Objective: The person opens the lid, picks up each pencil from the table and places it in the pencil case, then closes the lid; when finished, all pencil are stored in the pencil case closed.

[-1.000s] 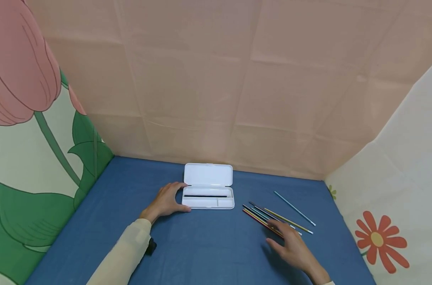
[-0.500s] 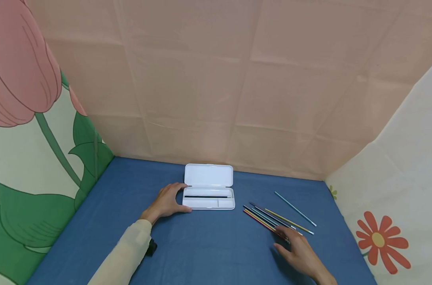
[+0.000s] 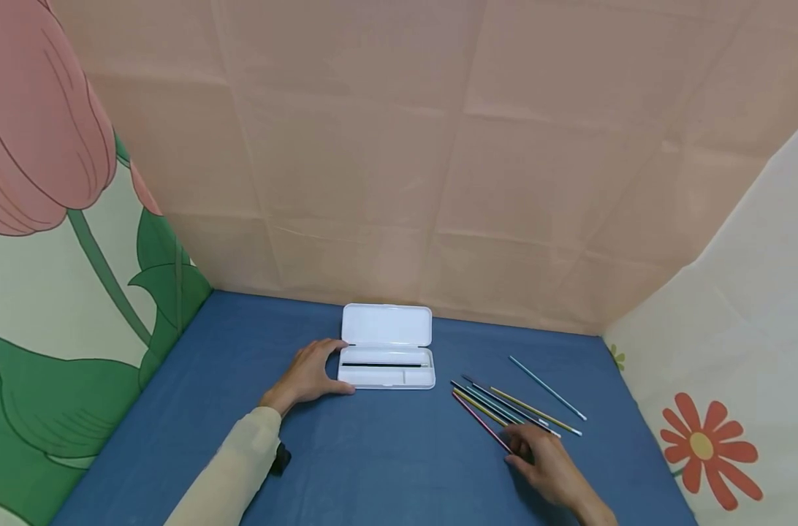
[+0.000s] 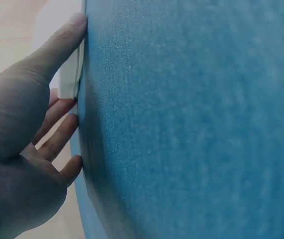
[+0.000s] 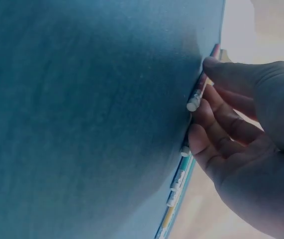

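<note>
An open white pencil case (image 3: 370, 377) lies on the blue cloth, its lid (image 3: 387, 325) tipped back. One black pencil (image 3: 381, 364) rests inside it. My left hand (image 3: 307, 372) holds the case's left end, thumb at the front corner and index finger near the hinge. My right hand (image 3: 542, 462) pinches a red pencil (image 3: 479, 419) near its eraser end, between thumb and fingers. In the right wrist view the white eraser (image 5: 193, 105) of that pencil pokes out beneath the thumb. Beside it, several other pencils (image 3: 504, 403) lie in a loose, slanted bundle.
A light blue pencil (image 3: 547, 387) lies apart, to the right of the bundle. The blue cloth (image 3: 386, 460) meets a beige backdrop (image 3: 386, 183) behind the case. Printed flower panels stand at left and right (image 3: 701, 446).
My right hand has closed its fingers on the red pencil, whose near end has swung away from the bundle toward me. The left hand stays at the case.
</note>
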